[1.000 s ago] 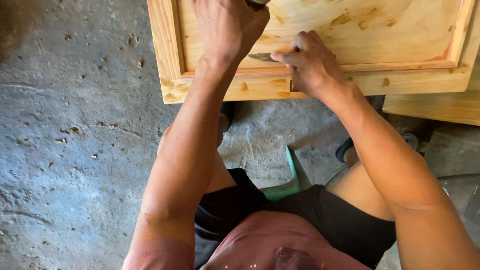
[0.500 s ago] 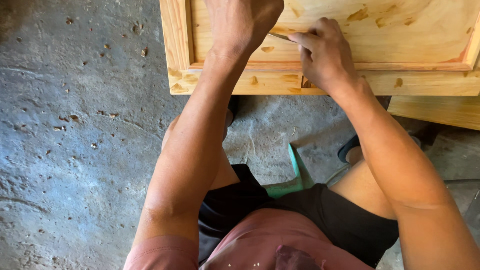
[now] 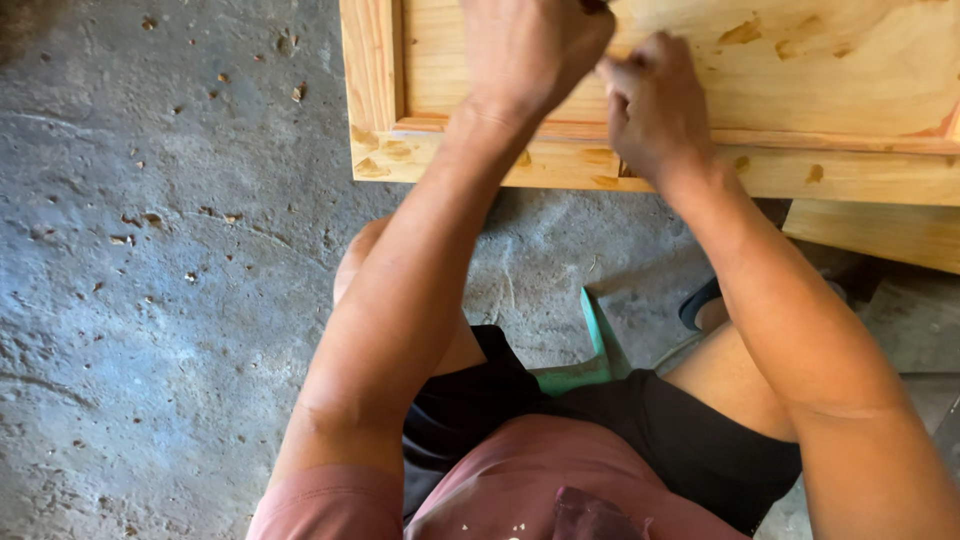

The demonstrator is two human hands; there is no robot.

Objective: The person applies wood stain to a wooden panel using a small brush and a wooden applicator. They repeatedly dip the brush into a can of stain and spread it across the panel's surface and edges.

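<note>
wood chips litter the concrete floor at nine o'clock. my left hand and right hand, grips curled, contents unclear, press the wooden panel at twelve o'clock.

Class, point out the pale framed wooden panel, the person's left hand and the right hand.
Pale framed wooden panel [image 3: 375, 90]: head view, left frame rail.
Left hand [image 3: 530, 50]: head view, back of hand.
Right hand [image 3: 655, 110]: head view, back of hand.

Both arms extended forward. Left hand clenched, knuckles up, blurred. Right hand fisted just beside it, wrist bent. Grip contents not discernible.
</note>
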